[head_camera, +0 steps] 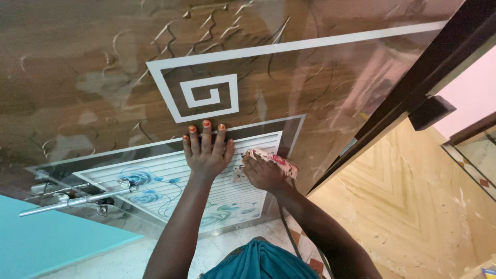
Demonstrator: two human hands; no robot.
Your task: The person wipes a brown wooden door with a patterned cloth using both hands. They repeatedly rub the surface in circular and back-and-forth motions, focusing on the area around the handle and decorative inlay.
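The left hand (206, 155) lies flat on the shiny brown door (93, 67), its fingers (206, 135) spread out and holding nothing. Just beside it, the right hand (264, 173) presses a small cloth (276, 161) with pink flowers against the white striped panel (170, 181) of the door, near that panel's upper right corner. The right fingers are curled over the cloth and grip it. The cloth looks soft, thin and light, so it will bunch up and fold easily, and it is best held in a wad under the palm and fingers, as it is now. The door looks hard, smooth and slippery, with pale smears across it and a white square spiral (199, 95) above the hands. A silver metal handle (72, 200) sticks out near the left edge of the panel, well apart from both hands.
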